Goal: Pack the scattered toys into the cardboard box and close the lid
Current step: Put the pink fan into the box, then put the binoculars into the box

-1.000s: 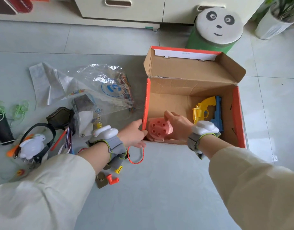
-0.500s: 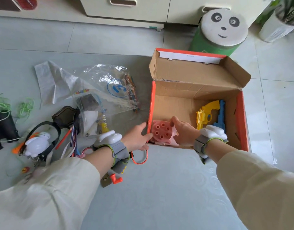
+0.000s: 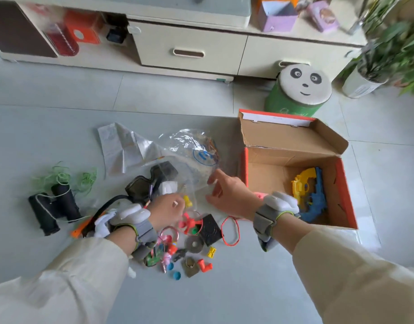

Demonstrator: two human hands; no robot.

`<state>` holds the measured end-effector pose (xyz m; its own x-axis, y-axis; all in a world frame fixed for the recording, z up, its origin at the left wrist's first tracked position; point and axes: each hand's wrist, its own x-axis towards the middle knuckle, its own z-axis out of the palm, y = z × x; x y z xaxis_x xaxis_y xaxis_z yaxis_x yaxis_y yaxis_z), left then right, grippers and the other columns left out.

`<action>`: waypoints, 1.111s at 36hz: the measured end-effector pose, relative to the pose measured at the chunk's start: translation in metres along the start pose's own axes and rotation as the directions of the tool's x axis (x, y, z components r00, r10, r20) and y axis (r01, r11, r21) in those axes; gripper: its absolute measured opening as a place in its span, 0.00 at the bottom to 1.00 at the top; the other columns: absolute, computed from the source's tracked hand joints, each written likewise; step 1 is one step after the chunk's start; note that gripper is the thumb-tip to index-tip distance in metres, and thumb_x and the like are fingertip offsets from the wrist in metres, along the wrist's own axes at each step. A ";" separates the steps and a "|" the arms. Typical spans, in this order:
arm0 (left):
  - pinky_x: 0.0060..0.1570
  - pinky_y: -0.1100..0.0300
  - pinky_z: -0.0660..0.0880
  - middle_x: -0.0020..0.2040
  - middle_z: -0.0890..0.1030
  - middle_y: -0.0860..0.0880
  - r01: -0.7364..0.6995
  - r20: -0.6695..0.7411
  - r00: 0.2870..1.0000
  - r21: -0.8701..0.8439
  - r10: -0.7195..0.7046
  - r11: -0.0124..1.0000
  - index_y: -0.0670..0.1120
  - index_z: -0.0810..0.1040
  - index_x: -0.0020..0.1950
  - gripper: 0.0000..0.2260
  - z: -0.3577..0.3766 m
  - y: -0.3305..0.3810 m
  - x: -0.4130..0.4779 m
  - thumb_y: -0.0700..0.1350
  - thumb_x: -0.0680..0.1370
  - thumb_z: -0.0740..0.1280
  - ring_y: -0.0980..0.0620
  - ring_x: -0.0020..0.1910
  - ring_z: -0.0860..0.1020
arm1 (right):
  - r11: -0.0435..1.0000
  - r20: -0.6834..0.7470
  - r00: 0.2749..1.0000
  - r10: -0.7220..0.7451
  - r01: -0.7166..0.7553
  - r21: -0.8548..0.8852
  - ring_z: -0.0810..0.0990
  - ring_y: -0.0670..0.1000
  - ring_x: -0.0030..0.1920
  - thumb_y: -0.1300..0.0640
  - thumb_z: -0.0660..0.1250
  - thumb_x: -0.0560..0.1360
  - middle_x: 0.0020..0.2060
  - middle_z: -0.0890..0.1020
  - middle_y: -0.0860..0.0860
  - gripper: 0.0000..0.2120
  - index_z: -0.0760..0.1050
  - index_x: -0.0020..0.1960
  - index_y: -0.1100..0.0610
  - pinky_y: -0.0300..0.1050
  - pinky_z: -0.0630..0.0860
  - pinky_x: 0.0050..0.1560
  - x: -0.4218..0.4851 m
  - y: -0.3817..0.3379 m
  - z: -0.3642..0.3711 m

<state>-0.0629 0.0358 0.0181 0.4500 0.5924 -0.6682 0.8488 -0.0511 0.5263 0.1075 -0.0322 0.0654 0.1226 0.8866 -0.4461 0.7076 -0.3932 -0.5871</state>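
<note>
Head cam: reaching right hand [image 3: 231, 198], fingers spread and empty, at the clear plastic bag [image 3: 192, 150] beside the open cardboard box [image 3: 292, 152], left hand [image 3: 167, 210] curled over the toy pile [image 3: 196, 244] (can't tell if gripping), probably fetching more to join the toy guns [image 3: 304, 183] inside.

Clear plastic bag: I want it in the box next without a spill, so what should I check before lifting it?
1. Cardboard box lid open: ok, the flap stands up.
2. Room inside: ok, there is bare floor left of the yellow toy gun and the blue toy gun.
3. Right hand gripping the clear plastic bag: not ok, its fingers are straight at the bag's edge.
4. Left hand free to help: cannot tell, its fingers are hidden.
5. Bag's mouth closed: cannot tell.
</note>
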 end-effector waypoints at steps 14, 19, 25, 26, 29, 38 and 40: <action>0.44 0.55 0.70 0.52 0.78 0.45 0.176 -0.412 0.909 0.240 -0.064 0.955 0.46 0.75 0.49 0.06 -0.147 -0.195 0.001 0.46 0.75 0.66 0.43 0.52 0.75 | 0.998 0.016 0.998 0.058 -0.057 -0.021 0.78 0.58 0.51 0.55 0.64 0.73 0.49 0.81 0.56 0.14 0.72 0.58 0.56 0.46 0.74 0.51 0.100 -0.147 0.131; 0.47 0.47 0.71 0.57 0.70 0.39 0.372 -0.598 0.786 0.251 -0.159 0.894 0.40 0.70 0.55 0.16 -0.165 -0.247 0.007 0.48 0.74 0.68 0.38 0.57 0.69 | 0.999 0.033 0.998 0.046 -0.045 -0.024 0.78 0.56 0.51 0.59 0.63 0.74 0.44 0.82 0.53 0.11 0.75 0.55 0.58 0.48 0.75 0.55 0.128 -0.168 0.168; 0.60 0.44 0.63 0.65 0.66 0.33 0.476 -0.536 0.598 -0.360 -0.596 0.802 0.34 0.64 0.64 0.20 -0.155 -0.285 0.017 0.47 0.79 0.60 0.33 0.63 0.67 | 1.000 0.060 0.998 -0.018 0.017 0.021 0.80 0.55 0.50 0.55 0.64 0.75 0.45 0.83 0.53 0.10 0.78 0.53 0.57 0.49 0.76 0.55 0.146 -0.194 0.215; 0.61 0.46 0.63 0.66 0.66 0.32 0.486 -0.475 0.619 -0.395 -0.626 0.780 0.34 0.63 0.67 0.20 -0.155 -0.289 0.018 0.47 0.81 0.56 0.33 0.64 0.67 | 0.999 0.077 0.997 -0.028 0.026 0.026 0.79 0.55 0.50 0.54 0.65 0.74 0.46 0.82 0.53 0.11 0.77 0.54 0.57 0.49 0.75 0.54 0.148 -0.198 0.223; 0.60 0.47 0.64 0.65 0.68 0.31 0.469 -0.371 0.685 -0.434 -0.627 0.769 0.33 0.64 0.68 0.17 -0.150 -0.301 0.023 0.40 0.82 0.52 0.34 0.64 0.68 | 0.997 0.144 0.987 -0.073 0.078 -0.023 0.77 0.55 0.53 0.49 0.68 0.72 0.51 0.79 0.53 0.17 0.75 0.58 0.55 0.49 0.74 0.54 0.151 -0.204 0.243; 0.55 0.50 0.70 0.59 0.76 0.36 0.391 -0.319 0.717 -0.552 -0.620 0.736 0.35 0.68 0.61 0.23 -0.138 -0.310 0.030 0.45 0.72 0.72 0.37 0.58 0.75 | 0.978 0.111 0.992 -0.054 0.075 -0.195 0.77 0.61 0.49 0.57 0.59 0.76 0.48 0.80 0.57 0.10 0.75 0.55 0.54 0.45 0.69 0.44 0.160 -0.221 0.280; 0.56 0.48 0.73 0.58 0.76 0.35 0.413 -0.262 0.733 -0.562 -0.628 0.716 0.35 0.69 0.60 0.21 -0.141 -0.315 0.029 0.46 0.74 0.70 0.37 0.57 0.75 | 0.977 0.075 0.997 -0.026 0.042 -0.211 0.78 0.60 0.44 0.57 0.58 0.77 0.45 0.80 0.57 0.09 0.76 0.51 0.54 0.44 0.71 0.40 0.162 -0.220 0.275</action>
<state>-0.3562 0.1825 -0.0934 -0.2764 0.6767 -0.6824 0.6377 0.6603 0.3966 -0.2198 0.1312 -0.0631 0.0515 0.8758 -0.4798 0.8431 -0.2957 -0.4492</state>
